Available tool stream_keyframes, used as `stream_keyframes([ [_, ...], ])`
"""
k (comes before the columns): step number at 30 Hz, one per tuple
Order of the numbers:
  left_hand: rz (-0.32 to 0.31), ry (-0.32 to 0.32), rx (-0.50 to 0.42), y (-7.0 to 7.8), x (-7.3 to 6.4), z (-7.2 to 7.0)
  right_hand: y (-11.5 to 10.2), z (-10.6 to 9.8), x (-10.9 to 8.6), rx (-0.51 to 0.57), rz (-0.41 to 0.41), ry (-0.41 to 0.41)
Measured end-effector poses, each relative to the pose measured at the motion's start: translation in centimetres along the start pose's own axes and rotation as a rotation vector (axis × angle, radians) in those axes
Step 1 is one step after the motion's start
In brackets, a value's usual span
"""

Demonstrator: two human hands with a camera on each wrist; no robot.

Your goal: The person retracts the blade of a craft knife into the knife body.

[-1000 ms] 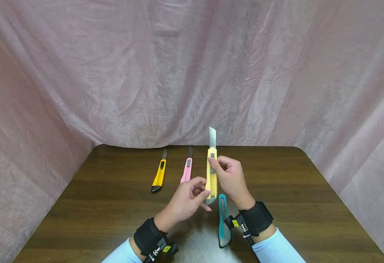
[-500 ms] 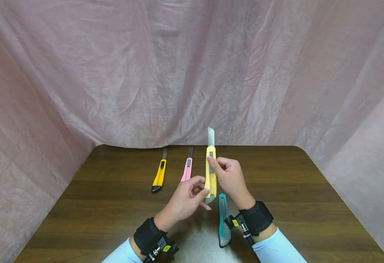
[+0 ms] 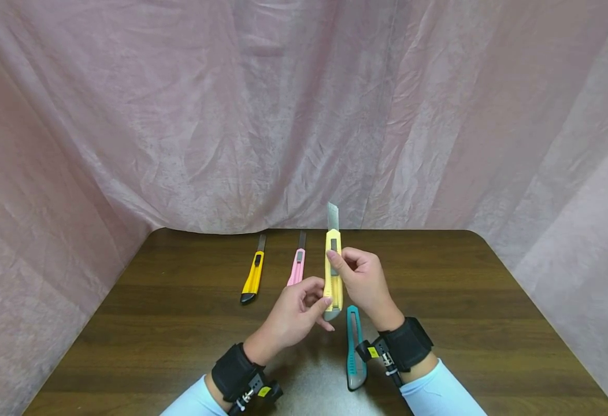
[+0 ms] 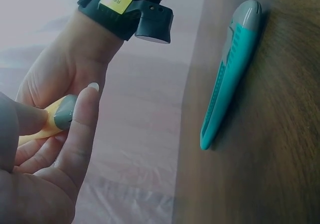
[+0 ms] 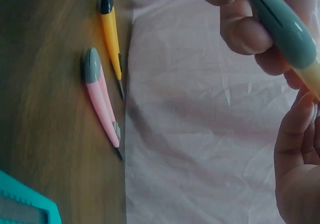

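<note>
A pale yellow utility knife (image 3: 333,277) is held upright above the table, its blade (image 3: 333,217) out at the top. My left hand (image 3: 296,315) pinches the grey lower end between thumb and fingers. Higher up, my right hand (image 3: 363,280) grips the body, with its thumb lying on the grey slider. In the left wrist view the grey end cap (image 4: 65,112) shows between the left thumb and fingers. Below the hands a teal utility knife (image 3: 355,349) lies on the table with no blade showing, partly beside the right wrist strap.
A pink utility knife (image 3: 297,266) and a deep yellow one (image 3: 253,277) lie left of the hands on the wooden table (image 3: 143,323), both with blades out. The pink one's lower end is hidden behind the left hand. A pale pink curtain (image 3: 283,115) hangs behind the table.
The pale yellow knife has shifted slightly left, and its blade tip sits a touch lower. Both hands keep their grip on it; the other knives have not moved on the table.
</note>
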State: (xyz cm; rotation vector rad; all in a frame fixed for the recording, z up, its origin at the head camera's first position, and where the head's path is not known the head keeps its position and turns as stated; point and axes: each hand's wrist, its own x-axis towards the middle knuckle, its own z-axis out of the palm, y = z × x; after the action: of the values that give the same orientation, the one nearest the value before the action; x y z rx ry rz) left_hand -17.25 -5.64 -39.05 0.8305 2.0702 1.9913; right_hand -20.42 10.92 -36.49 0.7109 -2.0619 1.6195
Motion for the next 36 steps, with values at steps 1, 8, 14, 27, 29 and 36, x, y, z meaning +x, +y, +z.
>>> stream_keyframes([
  [1, -0.002, 0.002, 0.003, 0.0, 0.0, 0.0, -0.3, 0.0, 0.0, 0.005, -0.008, -0.001],
  [8, 0.03, 0.004, 0.001, 0.1, 0.0, -0.1, 2.1, -0.2, 0.0, 0.067, 0.001, -0.02],
  [14, 0.017, 0.001, 0.001, 0.2, 0.0, -0.2, 3.0, -0.2, 0.0, 0.033, 0.0, -0.039],
  [27, 0.025, 0.002, 0.009, 0.3, 0.0, -0.3, -0.1, -0.1, 0.2, 0.032, -0.003, -0.053],
  [29, 0.031, 0.002, 0.006, 0.3, 0.0, -0.3, 0.4, 0.0, 0.2, 0.027, 0.005, -0.037],
  [36, 0.047, -0.004, -0.013, 0.3, 0.1, -0.3, 3.0, -0.1, 0.2, 0.007, 0.035, -0.01],
])
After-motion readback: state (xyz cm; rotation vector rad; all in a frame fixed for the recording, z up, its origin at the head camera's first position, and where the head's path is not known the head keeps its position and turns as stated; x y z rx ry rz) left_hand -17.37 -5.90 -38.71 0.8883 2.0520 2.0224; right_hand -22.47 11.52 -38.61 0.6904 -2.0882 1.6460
